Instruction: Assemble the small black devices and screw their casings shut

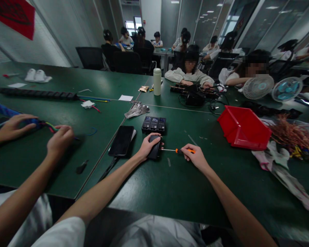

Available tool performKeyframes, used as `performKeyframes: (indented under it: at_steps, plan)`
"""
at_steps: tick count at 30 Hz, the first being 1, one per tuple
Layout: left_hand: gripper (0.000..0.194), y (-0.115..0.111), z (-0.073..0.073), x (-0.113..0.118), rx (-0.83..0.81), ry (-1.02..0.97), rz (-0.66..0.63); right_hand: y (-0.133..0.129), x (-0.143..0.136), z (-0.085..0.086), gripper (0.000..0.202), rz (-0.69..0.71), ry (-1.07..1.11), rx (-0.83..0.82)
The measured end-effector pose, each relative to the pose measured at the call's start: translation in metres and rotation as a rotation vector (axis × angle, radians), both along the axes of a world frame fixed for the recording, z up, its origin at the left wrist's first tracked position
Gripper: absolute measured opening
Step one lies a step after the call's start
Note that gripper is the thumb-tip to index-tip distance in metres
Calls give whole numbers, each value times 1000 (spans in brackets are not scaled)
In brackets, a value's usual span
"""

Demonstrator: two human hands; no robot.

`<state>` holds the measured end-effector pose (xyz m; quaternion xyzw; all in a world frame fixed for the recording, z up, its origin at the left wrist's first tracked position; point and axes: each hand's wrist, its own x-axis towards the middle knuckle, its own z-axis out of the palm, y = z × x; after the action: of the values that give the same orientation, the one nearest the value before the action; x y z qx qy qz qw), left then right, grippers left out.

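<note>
My left hand (147,146) is closed around a small black box-shaped module (154,151), holding it on the green table. In my right hand (195,156) is a screwdriver (179,150) with an orange and black handle. Its thin metal shaft points left and its tip meets the right side of the module; whether it sits in a screw cannot be made out. Just beyond my left hand lies a block of three black modules (153,125) side by side. A black smartphone (122,140) rests to the left of my left hand.
At left, a co-worker's hands (59,140) hold a blue sleeved cable with coloured wires. A grey glove (137,110) and a pale bottle (157,81) stand farther back. To the right are a red bin (243,128), copper wire (293,132) and gloves (275,156). Another person sits opposite.
</note>
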<state>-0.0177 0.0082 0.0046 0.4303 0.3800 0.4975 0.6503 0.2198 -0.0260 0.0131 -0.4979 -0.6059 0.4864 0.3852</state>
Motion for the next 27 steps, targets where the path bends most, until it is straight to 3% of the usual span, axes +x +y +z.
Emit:
performKeyframes:
  at_steps: [4, 9, 18, 27]
  plan:
    - [46, -1, 1, 0, -17, 15, -3, 0, -1, -1, 48, -22, 52, -76]
    - [48, -1, 2, 0, -19, 14, 15, -3, -1, 6, 35, -24, -100, 19]
    - [48, 2, -2, -1, -10, 21, 18, -1, -1, -2, 27, -8, -103, 108]
    - [45, 2, -2, -1, 4, 16, 8, -2, 0, 2, 26, -23, -103, 167]
